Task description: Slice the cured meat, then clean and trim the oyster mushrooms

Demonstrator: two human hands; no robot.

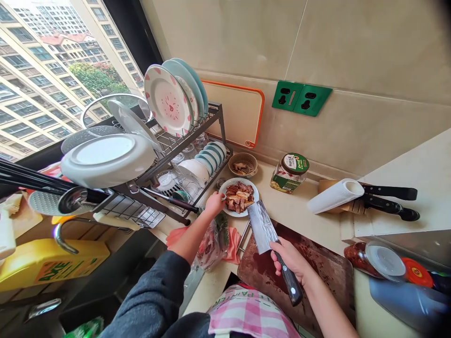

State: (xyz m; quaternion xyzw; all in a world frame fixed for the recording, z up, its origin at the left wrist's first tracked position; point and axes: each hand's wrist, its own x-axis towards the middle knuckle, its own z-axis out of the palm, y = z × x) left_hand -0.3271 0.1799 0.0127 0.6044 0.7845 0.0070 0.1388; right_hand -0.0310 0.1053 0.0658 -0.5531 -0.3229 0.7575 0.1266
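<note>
My right hand (287, 256) is wrapped round the dark handle of a cleaver (262, 227). Its broad, wet blade points away from me, with the tip at the edge of a white plate (256, 190). Sliced meat (237, 195) lies heaped on that plate. At the plate's left rim my left hand (214, 204) is closed, seemingly pinching the edge; its fingertips are partly hidden. Below the cleaver lies a brown cutting board (296, 277), wet and stained. A plastic bag (209, 244) with reddish contents sits under my left forearm, beside a pink cloth (232, 244).
A dish rack (183, 155) with plates and bowls stands left, above the sink (134, 272). Behind the plate are a small brown basket (243, 164) and a lidded jar (289, 172). Right are a paper towel roll (334, 196), knife handles (387, 202) and more jars (384, 260).
</note>
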